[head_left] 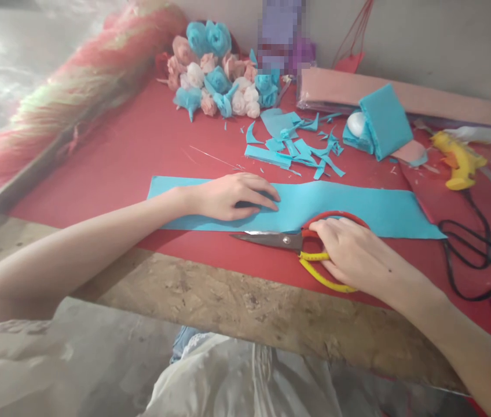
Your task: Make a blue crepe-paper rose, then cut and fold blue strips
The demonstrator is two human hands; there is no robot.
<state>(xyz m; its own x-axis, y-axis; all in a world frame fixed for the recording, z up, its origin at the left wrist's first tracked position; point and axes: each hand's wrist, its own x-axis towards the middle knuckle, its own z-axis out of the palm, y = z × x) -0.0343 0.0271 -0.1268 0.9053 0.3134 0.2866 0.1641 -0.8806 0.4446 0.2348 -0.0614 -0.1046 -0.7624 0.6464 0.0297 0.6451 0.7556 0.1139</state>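
A long strip of blue crepe paper (384,208) lies flat across the red sheet in front of me. My left hand (241,196) rests on the strip with its fingers spread, palm down. In my right hand (352,252) is a pair of scissors (286,240), one handle wrapped red and the other yellow. The blades look almost closed and point left along the strip's near edge. Part of the grip is hidden behind my fingers.
Blue paper scraps (297,147) lie beyond the strip. Pink, white and blue paper flowers (219,81) are heaped at the back. To the right are a folded blue paper stack (385,121), a yellow glue gun (458,156) and its black cord (484,260). A wooden board edge (228,295) runs nearest me.
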